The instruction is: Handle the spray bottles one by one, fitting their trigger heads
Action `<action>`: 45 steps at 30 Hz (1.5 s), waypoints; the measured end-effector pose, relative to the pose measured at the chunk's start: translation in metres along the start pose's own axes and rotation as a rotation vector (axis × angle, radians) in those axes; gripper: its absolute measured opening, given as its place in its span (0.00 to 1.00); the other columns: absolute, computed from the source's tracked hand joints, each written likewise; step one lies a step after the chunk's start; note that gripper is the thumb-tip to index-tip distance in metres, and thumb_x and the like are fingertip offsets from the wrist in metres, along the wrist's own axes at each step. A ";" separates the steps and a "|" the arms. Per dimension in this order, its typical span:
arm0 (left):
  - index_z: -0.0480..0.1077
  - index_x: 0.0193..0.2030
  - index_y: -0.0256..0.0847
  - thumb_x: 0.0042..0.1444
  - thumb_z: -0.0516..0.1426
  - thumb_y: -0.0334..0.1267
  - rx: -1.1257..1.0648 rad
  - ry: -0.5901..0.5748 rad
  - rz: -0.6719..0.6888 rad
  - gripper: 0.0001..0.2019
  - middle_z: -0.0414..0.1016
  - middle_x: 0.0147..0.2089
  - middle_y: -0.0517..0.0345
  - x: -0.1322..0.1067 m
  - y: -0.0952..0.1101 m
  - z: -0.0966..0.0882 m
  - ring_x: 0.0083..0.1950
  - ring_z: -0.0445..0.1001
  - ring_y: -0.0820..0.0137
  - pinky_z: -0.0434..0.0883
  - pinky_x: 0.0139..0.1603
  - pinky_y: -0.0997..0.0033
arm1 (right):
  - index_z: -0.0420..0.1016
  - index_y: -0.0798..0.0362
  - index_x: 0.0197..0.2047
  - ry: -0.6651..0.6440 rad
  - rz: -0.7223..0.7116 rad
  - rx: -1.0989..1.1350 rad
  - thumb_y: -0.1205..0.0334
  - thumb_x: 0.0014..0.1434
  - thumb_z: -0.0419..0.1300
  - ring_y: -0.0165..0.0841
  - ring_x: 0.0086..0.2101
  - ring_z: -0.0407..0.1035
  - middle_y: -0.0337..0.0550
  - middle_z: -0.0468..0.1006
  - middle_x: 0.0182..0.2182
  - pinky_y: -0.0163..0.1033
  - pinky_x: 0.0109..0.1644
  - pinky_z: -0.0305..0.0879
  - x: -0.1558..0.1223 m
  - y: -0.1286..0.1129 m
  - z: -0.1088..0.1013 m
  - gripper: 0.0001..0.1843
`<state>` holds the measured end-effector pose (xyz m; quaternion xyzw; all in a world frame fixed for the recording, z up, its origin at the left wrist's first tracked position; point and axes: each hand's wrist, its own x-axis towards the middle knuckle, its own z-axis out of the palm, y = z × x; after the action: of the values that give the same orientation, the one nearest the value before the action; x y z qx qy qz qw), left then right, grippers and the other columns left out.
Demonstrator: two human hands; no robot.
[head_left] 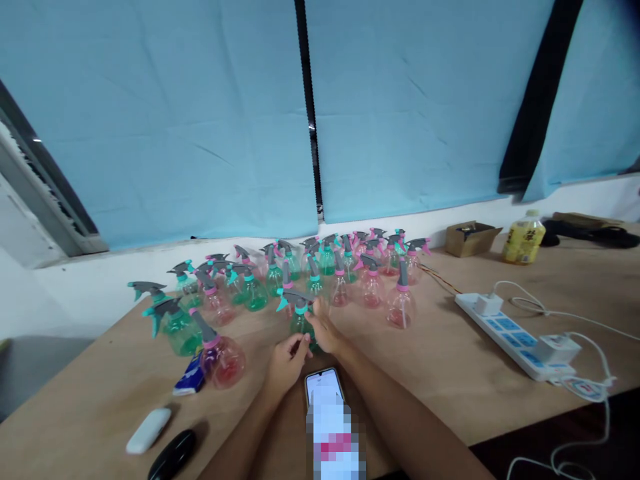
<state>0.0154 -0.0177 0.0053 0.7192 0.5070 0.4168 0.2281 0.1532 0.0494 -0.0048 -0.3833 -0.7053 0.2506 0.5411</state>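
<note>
A spray bottle (301, 324) with a clear green body, turquoise collar and grey trigger head stands in front of me, its nozzle pointing left. My right hand (325, 327) is wrapped round the right side of its body. Low at the bottle's front left, my left hand (291, 357) has its thumb and fingers pinched together, close against the body. Whatever lies in that pinch is too small to make out. Just below my hands lies a phone (325, 387) with a lit screen, partly blurred out.
Many pink and green spray bottles (371, 290) crowd the table's back. At left are a pink bottle (223, 361), blue packet (190, 377), white case (149, 430) and black object (173, 455). Rightward are a power strip (515, 340), cardboard box (470, 241) and yellow-labelled bottle (523, 240).
</note>
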 end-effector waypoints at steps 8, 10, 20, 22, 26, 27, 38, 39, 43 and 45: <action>0.73 0.27 0.42 0.64 0.51 0.48 0.121 0.137 0.077 0.19 0.76 0.23 0.61 -0.002 0.005 -0.006 0.25 0.73 0.71 0.66 0.31 0.75 | 0.58 0.44 0.65 -0.201 -0.042 0.211 0.69 0.56 0.55 0.38 0.58 0.58 0.45 0.64 0.58 0.49 0.64 0.54 -0.002 0.016 0.017 0.33; 0.72 0.27 0.42 0.64 0.51 0.48 0.096 0.158 0.070 0.18 0.76 0.24 0.60 -0.002 0.006 -0.006 0.28 0.74 0.70 0.67 0.32 0.74 | 0.58 0.43 0.66 -0.258 -0.032 0.310 0.70 0.55 0.56 0.37 0.59 0.60 0.45 0.64 0.60 0.48 0.63 0.57 -0.003 0.021 0.020 0.36; 0.71 0.39 0.42 0.62 0.52 0.51 -0.179 0.237 -0.016 0.15 0.77 0.35 0.56 0.010 -0.006 -0.003 0.37 0.75 0.65 0.72 0.43 0.67 | 0.76 0.45 0.53 -0.332 0.132 0.599 0.58 0.61 0.54 0.39 0.54 0.67 0.40 0.77 0.50 0.47 0.62 0.58 0.004 0.022 0.021 0.18; 0.71 0.40 0.42 0.62 0.52 0.51 -0.223 0.270 -0.030 0.15 0.76 0.37 0.56 0.014 -0.011 -0.003 0.39 0.75 0.66 0.72 0.44 0.67 | 0.77 0.47 0.51 -0.328 0.136 0.630 0.54 0.61 0.55 0.39 0.54 0.68 0.41 0.78 0.48 0.47 0.62 0.59 0.005 0.022 0.021 0.17; 0.70 0.45 0.41 0.61 0.54 0.51 -0.279 0.330 -0.066 0.16 0.77 0.44 0.53 0.021 -0.025 -0.003 0.44 0.75 0.65 0.72 0.49 0.65 | 0.79 0.49 0.47 -0.278 0.164 0.677 0.48 0.62 0.56 0.39 0.52 0.70 0.43 0.79 0.45 0.48 0.61 0.60 0.006 0.025 0.021 0.18; 0.70 0.46 0.41 0.61 0.54 0.51 -0.290 0.337 -0.078 0.16 0.76 0.46 0.52 0.022 -0.028 -0.003 0.46 0.75 0.64 0.72 0.51 0.64 | 0.79 0.49 0.46 -0.267 0.169 0.674 0.47 0.63 0.55 0.39 0.51 0.71 0.43 0.79 0.45 0.48 0.61 0.60 0.006 0.025 0.020 0.19; 0.59 0.64 0.42 0.61 0.57 0.48 -0.157 0.386 -0.097 0.27 0.63 0.67 0.43 0.035 -0.050 0.001 0.68 0.63 0.56 0.61 0.67 0.49 | 0.75 0.49 0.49 0.008 0.217 0.314 0.55 0.62 0.53 0.35 0.36 0.71 0.39 0.78 0.35 0.41 0.46 0.67 0.010 0.024 0.013 0.16; 0.56 0.66 0.43 0.61 0.57 0.49 -0.145 0.371 -0.099 0.30 0.59 0.70 0.43 0.037 -0.052 0.001 0.70 0.59 0.56 0.59 0.69 0.49 | 0.74 0.49 0.51 -0.001 0.225 0.296 0.56 0.62 0.53 0.34 0.36 0.71 0.39 0.78 0.35 0.42 0.46 0.66 0.010 0.025 0.013 0.17; 0.48 0.72 0.46 0.60 0.57 0.51 -0.153 0.283 -0.117 0.37 0.50 0.75 0.44 0.040 -0.060 0.002 0.75 0.49 0.55 0.52 0.72 0.47 | 0.70 0.46 0.57 -0.041 0.212 0.299 0.59 0.60 0.55 0.35 0.41 0.72 0.40 0.79 0.43 0.44 0.52 0.66 0.009 0.029 0.015 0.22; 0.46 0.73 0.47 0.61 0.57 0.51 -0.164 0.242 -0.097 0.37 0.50 0.75 0.43 0.039 -0.062 0.002 0.75 0.51 0.55 0.53 0.72 0.47 | 0.69 0.45 0.59 -0.061 0.189 0.328 0.60 0.59 0.57 0.36 0.48 0.71 0.41 0.77 0.49 0.46 0.56 0.64 0.008 0.029 0.017 0.23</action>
<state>-0.0107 0.0417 -0.0280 0.6174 0.5292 0.5287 0.2431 0.1442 0.0736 -0.0274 -0.3469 -0.6321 0.4234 0.5486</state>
